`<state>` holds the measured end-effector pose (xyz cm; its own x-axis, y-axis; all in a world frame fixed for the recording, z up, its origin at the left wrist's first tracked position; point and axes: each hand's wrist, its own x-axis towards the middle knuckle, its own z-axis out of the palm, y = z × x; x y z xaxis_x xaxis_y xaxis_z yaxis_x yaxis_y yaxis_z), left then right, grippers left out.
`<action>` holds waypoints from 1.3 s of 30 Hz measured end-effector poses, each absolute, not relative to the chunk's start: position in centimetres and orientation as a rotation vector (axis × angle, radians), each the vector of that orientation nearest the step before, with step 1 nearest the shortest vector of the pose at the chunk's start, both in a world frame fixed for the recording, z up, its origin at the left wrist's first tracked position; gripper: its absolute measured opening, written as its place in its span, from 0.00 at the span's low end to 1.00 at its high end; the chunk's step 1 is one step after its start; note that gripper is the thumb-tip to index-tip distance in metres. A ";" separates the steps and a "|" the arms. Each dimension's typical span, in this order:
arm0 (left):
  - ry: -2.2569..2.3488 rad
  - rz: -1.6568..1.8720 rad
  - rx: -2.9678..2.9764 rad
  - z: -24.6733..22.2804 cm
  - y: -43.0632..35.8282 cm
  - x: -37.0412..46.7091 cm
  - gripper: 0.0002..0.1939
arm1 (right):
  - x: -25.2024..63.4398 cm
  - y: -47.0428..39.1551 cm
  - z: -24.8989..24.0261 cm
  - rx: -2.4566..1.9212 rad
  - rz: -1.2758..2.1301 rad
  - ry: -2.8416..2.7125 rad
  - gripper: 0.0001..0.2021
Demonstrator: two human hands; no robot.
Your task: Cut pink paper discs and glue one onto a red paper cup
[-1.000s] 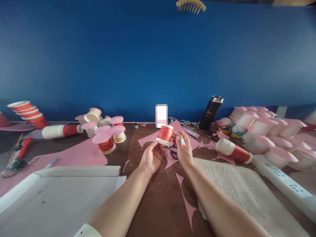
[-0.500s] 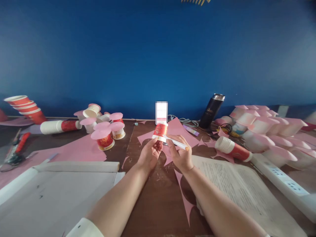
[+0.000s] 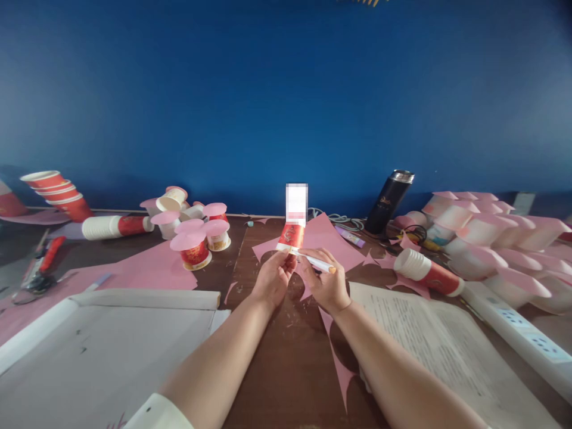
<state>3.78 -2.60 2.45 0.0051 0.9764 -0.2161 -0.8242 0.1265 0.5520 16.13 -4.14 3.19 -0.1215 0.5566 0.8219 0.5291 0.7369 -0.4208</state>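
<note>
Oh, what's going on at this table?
A person is working with both bare hands. The left hand holds a red-and-white paper cup, while the right hand holds a white pen-like tool by the cup's lower edge; whether its tip touches is too small to tell. Cut pink paper lies behind the hands, and cups topped with pink discs stand to the left.

1. Centre: paper cup (image 3: 291, 236), smooth print; white pen (image 3: 318, 263), smooth plastic.
2. Left: pink sheet (image 3: 134, 269), matt paper.
3. Right of centre: black bottle (image 3: 388, 205), matt-looking below, shiny metal on top.
4. Lower right: power strip (image 3: 521, 330), smooth plastic.
5. Lower centre: bench (image 3: 277, 369), brown wood look.
</note>
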 end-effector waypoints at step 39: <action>0.648 1.394 0.320 2.4 -2.7 4.0 0.05 | 16.4 -3.9 2.9 -0.974 -0.047 -1.761 0.09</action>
<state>4.04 -2.75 2.35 0.0420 0.9719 -0.2318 -0.8036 0.1707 0.5701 16.38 -3.91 2.89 -0.0932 0.5833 0.8069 0.6255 0.6648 -0.4083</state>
